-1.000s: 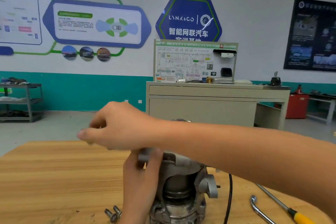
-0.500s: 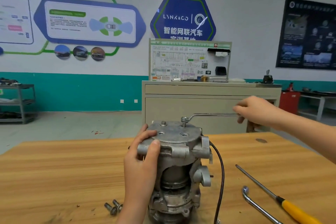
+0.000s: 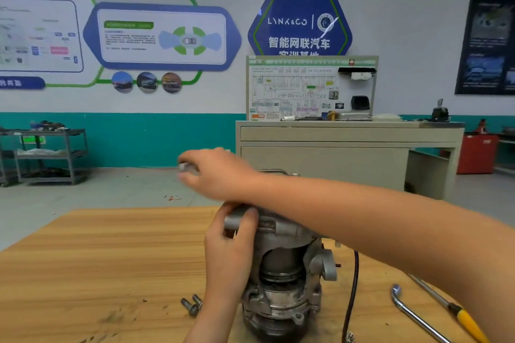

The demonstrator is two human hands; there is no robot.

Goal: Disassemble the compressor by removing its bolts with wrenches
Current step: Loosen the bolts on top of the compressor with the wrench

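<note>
Right grip: the right hand [image 3: 220, 175] has its fingers curled round the handle end of the wrench [image 3: 186, 167] — a grey stub shows past the knuckles, blurred.
Wrench axis: roughly level, running left to right above the compressor's top. The working end, and whatever bolt it sits on, are hidden behind the right forearm.
Pivot from grip: judged to lie to the right of the gripping hand, over the housing — the next swing would arc about that point.
Left grip: the left hand [image 3: 231, 253] clamps thumb and fingers on a lug at the top left edge of the compressor [image 3: 281, 267], bracing it.
Compressor: upright on the wooden table [image 3: 97, 259], straight ahead, under the crossing forearm.
Nearer hand: the left is on the housing; the right reaches across to its left side.
Around: two loose bolts [image 3: 191, 305] just left of the base; black cable [image 3: 352, 287], spare wrench [image 3: 412, 312] and yellow-handled screwdriver [image 3: 462, 317] off to the right.
</note>
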